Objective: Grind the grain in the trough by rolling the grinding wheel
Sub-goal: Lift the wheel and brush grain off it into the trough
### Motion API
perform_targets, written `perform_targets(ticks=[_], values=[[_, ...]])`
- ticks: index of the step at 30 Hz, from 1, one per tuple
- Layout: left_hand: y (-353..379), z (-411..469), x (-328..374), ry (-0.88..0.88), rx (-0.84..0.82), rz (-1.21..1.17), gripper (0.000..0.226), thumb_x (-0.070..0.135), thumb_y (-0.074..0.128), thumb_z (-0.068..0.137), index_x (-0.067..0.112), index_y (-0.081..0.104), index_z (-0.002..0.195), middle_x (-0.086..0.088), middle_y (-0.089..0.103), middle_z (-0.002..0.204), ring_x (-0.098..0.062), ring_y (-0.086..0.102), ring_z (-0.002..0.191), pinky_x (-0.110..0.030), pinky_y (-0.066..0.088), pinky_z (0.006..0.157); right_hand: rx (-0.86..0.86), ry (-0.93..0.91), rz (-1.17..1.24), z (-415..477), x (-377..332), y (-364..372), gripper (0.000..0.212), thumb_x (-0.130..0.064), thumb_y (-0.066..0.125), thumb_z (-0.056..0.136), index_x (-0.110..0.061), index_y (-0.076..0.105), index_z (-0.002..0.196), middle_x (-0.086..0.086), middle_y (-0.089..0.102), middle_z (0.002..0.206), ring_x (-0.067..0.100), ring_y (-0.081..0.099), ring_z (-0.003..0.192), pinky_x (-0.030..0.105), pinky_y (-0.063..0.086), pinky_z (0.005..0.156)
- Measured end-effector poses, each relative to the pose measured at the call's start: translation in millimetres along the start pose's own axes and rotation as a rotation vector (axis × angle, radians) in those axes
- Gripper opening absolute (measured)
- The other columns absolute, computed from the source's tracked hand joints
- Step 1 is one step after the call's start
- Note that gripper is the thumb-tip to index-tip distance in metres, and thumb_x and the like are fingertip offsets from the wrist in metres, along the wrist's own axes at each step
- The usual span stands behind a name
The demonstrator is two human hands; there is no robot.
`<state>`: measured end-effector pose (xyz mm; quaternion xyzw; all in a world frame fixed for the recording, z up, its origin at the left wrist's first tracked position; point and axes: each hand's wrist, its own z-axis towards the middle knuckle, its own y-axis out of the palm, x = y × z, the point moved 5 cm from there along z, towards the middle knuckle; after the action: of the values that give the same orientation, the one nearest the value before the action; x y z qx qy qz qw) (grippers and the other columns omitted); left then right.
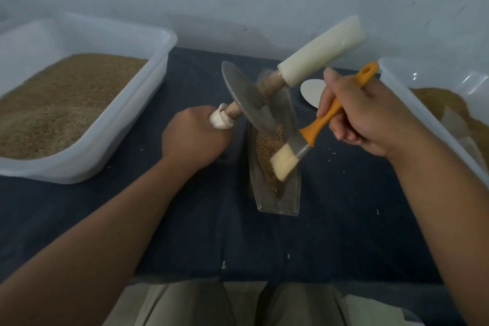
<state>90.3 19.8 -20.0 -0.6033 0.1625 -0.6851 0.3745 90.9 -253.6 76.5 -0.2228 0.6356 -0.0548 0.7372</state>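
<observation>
while the left hand (194,137) is curled in a fist round the white-wrapped end of the axle, the grinding wheel (246,98) leans just right of its knuckles, its metal disc tilted and its lower edge down in the trough (289,193). the axle slants up and away from that hand, ending in a long white sleeve (320,53) free in the air. the right hand (362,116) wraps its fingers round the orange handle of a brush (321,120), whose pale bristles reach down and left of the hand onto the grain (267,148) heaped in the trough, between the two hands. a white spoon (311,92) lies just beyond the right hand's fingers, partly hidden by them. one plastic tub (111,145) of grain stands left of the left hand and a second tub (407,95) right of the right hand, all on a worktop (185,219) under dark cloth.
</observation>
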Motion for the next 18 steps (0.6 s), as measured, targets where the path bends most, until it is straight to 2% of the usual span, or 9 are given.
perform_targets(ticks=[3,6,9,11,14,16,18], values=[[-1,1,1,-0.006,0.004,-0.008,0.019,0.044,0.068,0.081,0.027,0.065,0.073,0.009,0.066,0.070,-0.014,0.065,0.070,-0.034,0.051,0.062,-0.098,0.028,-0.126,1,10,15,0.066,-0.078,0.052,0.093,-0.019,0.072,0.075,0.012,0.057,0.050,0.018,0.047,0.037,0.025,0.037,0.037],[-2,0,3,0.000,0.011,-0.003,0.019,0.043,0.070,0.082,0.026,0.065,0.074,0.008,0.066,0.070,-0.013,0.065,0.070,-0.033,0.050,0.061,-0.005,-0.045,-0.253,6,9,17,0.063,-0.077,0.049,0.096,-0.023,0.073,0.076,0.011,0.064,0.054,0.018,0.053,0.040,0.024,0.042,0.038],[-2,0,3,0.004,0.014,-0.008,0.019,0.041,0.071,0.081,0.025,0.064,0.073,0.008,0.066,0.070,-0.014,0.065,0.071,-0.034,0.049,0.062,0.061,-0.048,-0.107,10,3,6,0.071,-0.086,0.050,0.088,-0.020,0.072,0.073,0.012,0.059,0.051,0.018,0.047,0.037,0.023,0.036,0.037],[-2,0,3,0.006,0.020,-0.010,0.020,0.041,0.071,0.081,0.024,0.063,0.073,0.007,0.066,0.070,-0.014,0.064,0.071,-0.034,0.049,0.062,0.003,0.000,-0.042,10,4,7,0.076,-0.090,0.050,0.084,-0.018,0.071,0.072,0.013,0.055,0.048,0.018,0.042,0.035,0.022,0.034,0.037],[-2,0,4,0.007,0.024,-0.010,0.022,0.041,0.071,0.081,0.023,0.062,0.072,0.007,0.065,0.069,-0.013,0.063,0.069,-0.032,0.046,0.059,-0.089,0.018,-0.126,8,12,20,0.074,-0.088,0.049,0.086,-0.018,0.072,0.073,0.011,0.056,0.047,0.018,0.045,0.035,0.023,0.035,0.037],[-2,0,4,0.007,0.021,-0.006,0.021,0.041,0.070,0.081,0.024,0.062,0.072,0.008,0.065,0.068,-0.012,0.063,0.068,-0.031,0.044,0.058,-0.066,-0.030,-0.248,11,12,25,0.070,-0.084,0.047,0.091,-0.022,0.073,0.075,0.011,0.062,0.051,0.018,0.052,0.038,0.025,0.040,0.037],[-2,-1,4,0.012,0.016,-0.002,0.021,0.041,0.070,0.082,0.024,0.063,0.072,0.008,0.065,0.068,-0.012,0.063,0.068,-0.031,0.046,0.058,-0.001,-0.057,-0.219,14,10,19,0.070,-0.086,0.047,0.090,-0.023,0.073,0.073,0.011,0.062,0.051,0.017,0.051,0.037,0.024,0.039,0.037]])
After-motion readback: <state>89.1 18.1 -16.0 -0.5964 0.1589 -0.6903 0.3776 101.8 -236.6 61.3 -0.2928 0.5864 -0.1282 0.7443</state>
